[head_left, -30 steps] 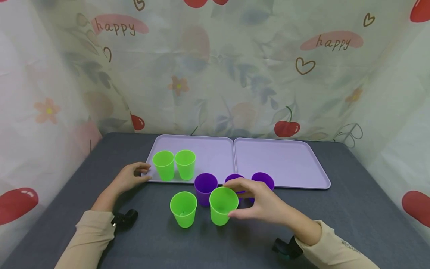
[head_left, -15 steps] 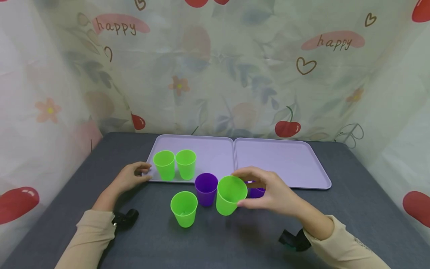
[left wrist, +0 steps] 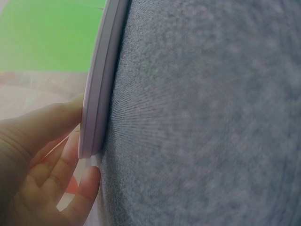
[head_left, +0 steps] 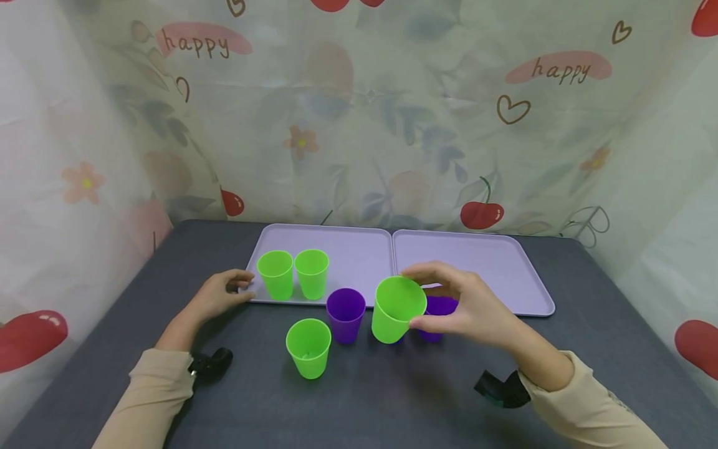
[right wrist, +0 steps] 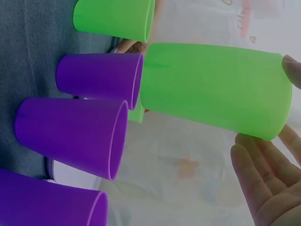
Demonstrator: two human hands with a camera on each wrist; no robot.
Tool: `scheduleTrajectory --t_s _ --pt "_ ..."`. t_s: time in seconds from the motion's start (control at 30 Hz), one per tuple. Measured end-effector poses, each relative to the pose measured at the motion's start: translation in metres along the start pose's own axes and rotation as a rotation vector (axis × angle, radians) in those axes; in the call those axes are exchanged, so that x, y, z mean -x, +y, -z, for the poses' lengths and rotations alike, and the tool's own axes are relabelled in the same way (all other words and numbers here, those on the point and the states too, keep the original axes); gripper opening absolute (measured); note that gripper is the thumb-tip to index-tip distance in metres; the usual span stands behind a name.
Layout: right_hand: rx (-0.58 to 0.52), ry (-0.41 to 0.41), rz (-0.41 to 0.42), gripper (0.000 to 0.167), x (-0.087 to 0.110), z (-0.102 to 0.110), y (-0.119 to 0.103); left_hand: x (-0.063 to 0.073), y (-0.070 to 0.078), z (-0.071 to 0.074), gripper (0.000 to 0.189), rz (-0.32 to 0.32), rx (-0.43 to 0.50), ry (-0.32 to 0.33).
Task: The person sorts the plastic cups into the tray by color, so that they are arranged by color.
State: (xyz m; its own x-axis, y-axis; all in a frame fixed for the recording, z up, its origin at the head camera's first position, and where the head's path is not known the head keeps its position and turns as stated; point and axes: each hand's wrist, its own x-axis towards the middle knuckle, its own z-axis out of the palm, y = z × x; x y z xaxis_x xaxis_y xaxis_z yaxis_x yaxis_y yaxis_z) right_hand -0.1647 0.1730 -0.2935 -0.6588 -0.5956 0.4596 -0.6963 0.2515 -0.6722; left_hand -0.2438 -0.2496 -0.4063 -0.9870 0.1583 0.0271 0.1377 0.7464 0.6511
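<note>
Right hand (head_left: 473, 307) has shifted rightward, gripping a green cup (head_left: 395, 312); relaxed left hand (head_left: 215, 295) touches a tray (head_left: 359, 255).

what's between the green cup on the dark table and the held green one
In the head view, the leftmost purple cup shows between the green cup on the table and the held green cup.

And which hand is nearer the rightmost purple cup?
Right. The right hand hovers close, partly hiding the rightmost purple cup; the left hand is far left, touching a lilac tray.
</note>
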Motion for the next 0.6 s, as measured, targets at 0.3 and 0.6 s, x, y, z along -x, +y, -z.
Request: scheduleTrajectory --t_s 0.3,0.6 --pt "0.041 0.025 0.016 0.057 -0.002 0.008 0.000 -0.001 -0.001 -0.001 0.044 0.004 0.000 0.006" --pt "0.083 0.048 0.012 0.058 -0.006 0.016 0.000 0.000 -0.001 -0.001 0.044 0.016 0.006 -0.004"
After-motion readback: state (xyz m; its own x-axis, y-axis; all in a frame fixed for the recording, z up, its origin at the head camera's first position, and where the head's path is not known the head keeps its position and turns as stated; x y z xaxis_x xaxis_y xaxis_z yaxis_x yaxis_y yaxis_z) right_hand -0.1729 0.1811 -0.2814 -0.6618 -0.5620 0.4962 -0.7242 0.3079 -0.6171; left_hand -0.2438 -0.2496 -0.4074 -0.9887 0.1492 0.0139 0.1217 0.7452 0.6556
